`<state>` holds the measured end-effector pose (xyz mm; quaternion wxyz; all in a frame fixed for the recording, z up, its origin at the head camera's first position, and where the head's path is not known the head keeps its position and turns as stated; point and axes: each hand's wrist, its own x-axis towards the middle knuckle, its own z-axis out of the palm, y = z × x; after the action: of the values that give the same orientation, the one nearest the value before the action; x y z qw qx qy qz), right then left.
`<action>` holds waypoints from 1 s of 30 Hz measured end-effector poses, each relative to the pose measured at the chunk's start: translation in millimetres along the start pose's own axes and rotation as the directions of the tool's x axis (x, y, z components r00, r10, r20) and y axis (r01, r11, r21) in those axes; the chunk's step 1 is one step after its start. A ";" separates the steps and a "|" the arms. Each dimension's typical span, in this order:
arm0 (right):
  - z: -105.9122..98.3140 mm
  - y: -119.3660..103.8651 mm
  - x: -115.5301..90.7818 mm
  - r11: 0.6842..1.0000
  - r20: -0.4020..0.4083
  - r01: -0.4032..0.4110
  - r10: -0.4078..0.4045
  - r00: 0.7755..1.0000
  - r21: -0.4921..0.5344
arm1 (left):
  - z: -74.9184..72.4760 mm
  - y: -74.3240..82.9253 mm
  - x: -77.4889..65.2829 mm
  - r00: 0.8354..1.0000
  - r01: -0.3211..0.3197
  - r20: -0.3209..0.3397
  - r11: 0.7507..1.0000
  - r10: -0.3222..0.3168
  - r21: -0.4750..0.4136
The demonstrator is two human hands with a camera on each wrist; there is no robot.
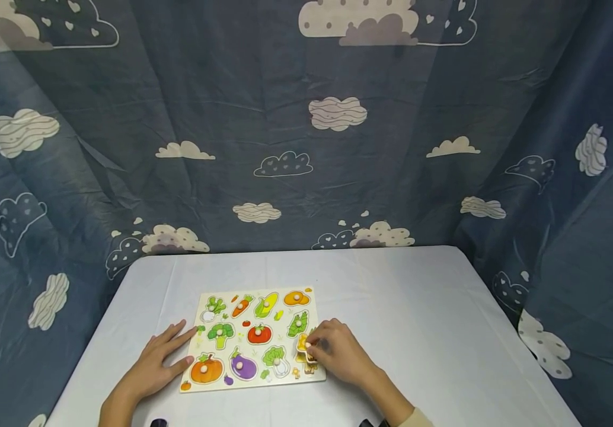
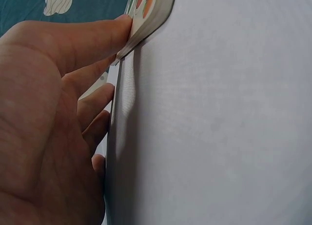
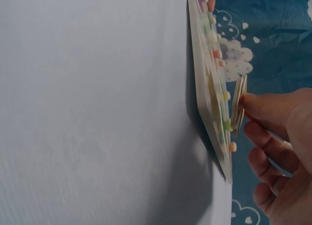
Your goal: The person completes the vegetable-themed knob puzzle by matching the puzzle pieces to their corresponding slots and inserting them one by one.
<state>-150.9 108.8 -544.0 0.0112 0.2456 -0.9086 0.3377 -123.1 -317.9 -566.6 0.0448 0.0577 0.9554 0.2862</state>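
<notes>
A wooden vegetable puzzle board (image 1: 264, 386) lies flat on the white table. My left hand (image 1: 152, 367) rests at its left side with fingers spread, thumb and index fingertip touching the edge. In the left wrist view the thumb (image 2: 92, 42) lies along the board's corner. Over the lower right of the board, my right hand (image 1: 344, 353) pinches a thin yellowish puzzle piece (image 3: 238, 105) between thumb and index finger. In the right wrist view that piece stands slightly off the board's face. Knobbed pieces sit in the board, among them a tomato (image 1: 259, 335) and an eggplant (image 1: 244, 367).
A white cloth-covered table (image 1: 418, 320) spreads around the board. Dark objects show at the near edge, one a small black item (image 1: 159, 423) by the left forearm. A blue curtain (image 1: 392, 178) with cloud prints hangs behind and on both sides.
</notes>
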 end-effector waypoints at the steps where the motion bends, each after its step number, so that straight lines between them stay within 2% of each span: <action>1: 0.7 -0.7 -0.3 1.000 0.003 0.003 -0.003 1.000 -0.002 | -0.2 0.2 0.2 1.000 0.000 0.001 1.000 0.000 0.000; 20: 7.9 -2.3 -2.4 0.997 0.070 -0.005 0.010 0.997 -0.073 | -0.2 -0.5 0.1 1.000 -0.013 -0.011 1.000 0.013 0.011; 30: 11.8 -0.7 -5.2 0.997 0.065 0.017 -0.011 0.998 -0.080 | -0.1 -0.3 -0.7 1.000 -0.017 -0.013 1.000 0.017 0.005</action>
<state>-144.3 103.3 -553.7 -0.0056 0.2620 -0.9197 0.2925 -122.5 -318.3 -566.7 0.0359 0.0638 0.9558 0.2847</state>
